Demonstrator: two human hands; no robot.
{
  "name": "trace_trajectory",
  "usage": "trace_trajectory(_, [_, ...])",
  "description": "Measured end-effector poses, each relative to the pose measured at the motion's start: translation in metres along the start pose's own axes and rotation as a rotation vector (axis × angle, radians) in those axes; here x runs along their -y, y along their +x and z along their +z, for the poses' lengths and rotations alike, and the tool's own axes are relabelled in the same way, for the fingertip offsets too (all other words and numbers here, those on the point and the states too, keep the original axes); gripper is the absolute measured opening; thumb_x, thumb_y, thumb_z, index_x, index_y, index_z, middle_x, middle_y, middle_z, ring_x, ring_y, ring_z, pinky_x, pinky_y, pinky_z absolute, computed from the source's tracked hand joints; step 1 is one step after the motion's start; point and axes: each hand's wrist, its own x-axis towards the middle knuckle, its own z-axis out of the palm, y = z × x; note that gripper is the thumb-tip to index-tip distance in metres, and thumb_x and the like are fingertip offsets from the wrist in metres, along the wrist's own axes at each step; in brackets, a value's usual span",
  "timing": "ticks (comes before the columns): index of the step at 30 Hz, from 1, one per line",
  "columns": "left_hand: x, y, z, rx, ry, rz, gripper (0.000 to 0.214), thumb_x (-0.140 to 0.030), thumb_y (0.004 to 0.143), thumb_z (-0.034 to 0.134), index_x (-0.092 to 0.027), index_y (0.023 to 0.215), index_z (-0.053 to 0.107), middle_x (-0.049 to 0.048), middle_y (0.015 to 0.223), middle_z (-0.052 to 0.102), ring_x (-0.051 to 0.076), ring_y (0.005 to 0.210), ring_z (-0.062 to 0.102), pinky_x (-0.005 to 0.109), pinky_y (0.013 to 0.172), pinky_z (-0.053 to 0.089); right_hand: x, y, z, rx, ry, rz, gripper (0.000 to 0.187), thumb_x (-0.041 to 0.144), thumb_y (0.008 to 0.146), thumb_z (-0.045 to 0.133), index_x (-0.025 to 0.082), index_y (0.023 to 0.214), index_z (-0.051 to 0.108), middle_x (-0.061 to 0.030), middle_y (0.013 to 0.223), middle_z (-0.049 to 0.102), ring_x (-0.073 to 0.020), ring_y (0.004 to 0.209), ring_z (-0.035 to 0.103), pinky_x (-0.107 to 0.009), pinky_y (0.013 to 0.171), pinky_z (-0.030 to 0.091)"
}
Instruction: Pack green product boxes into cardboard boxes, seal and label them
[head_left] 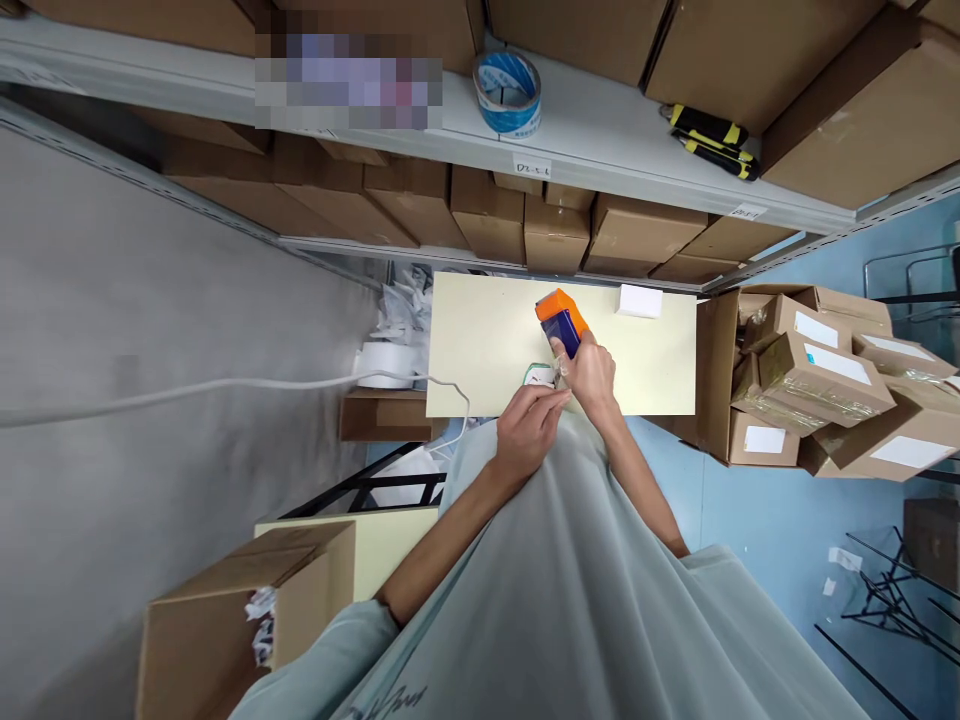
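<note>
Your right grip (589, 376) clasps orange-and-blue item (562, 325), long axis toward frame's upper left; left grip (527, 428) lower, hold unclear

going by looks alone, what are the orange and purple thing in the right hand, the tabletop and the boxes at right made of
Orange and purple thing: smooth, solidly coloured; plastic or printed card, can't tell.
Tabletop: pale, even, fairly matt; perhaps laminate or painted board.
Boxes: matt brown cardboard, judging by colour and folded flaps, with shiny tape.
</note>
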Motion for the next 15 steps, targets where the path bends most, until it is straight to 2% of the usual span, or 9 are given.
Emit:
trace_trajectory(7, [0.010,0.014,-0.004,0.036,0.047,0.030,0.016,-0.018,0.108,0.069,-0.025,0.114,0.081,0.0028,0.096,0.077,0.015,0.086,0.075,0.029,0.081,0.063,-0.049,0.007,0.017,-0.061,0.136,0.095,0.048,0.063,0.114,0.049,0.019,0.125,0.062,-0.0190,0.112,0.082,-0.0367,0.107,0.079,-0.036,0.084,0.053])
trace_trajectory(11, [0.019,0.025,-0.005,-0.009,0.089,0.045,0.018,-0.018,0.107,0.072,-0.027,0.117,0.084,0.0021,0.095,0.078,0.014,0.086,0.075,0.028,0.081,0.062,-0.076,0.014,0.027,-0.079,0.098,0.142,0.049,0.062,0.114,0.050,0.017,0.129,0.059,-0.0195,0.112,0.082,-0.0389,0.105,0.078,-0.038,0.084,0.054])
trace_trajectory(15, [0.045,0.036,-0.015,-0.114,0.138,-0.062,0.019,-0.025,0.108,0.071,-0.027,0.120,0.087,0.0026,0.093,0.077,0.014,0.083,0.073,0.028,0.079,0.059,-0.102,0.011,0.037,-0.062,0.029,0.091,0.051,0.056,0.113,0.050,0.013,0.140,0.053,-0.0179,0.109,0.080,-0.0380,0.097,0.078,-0.041,0.083,0.056])
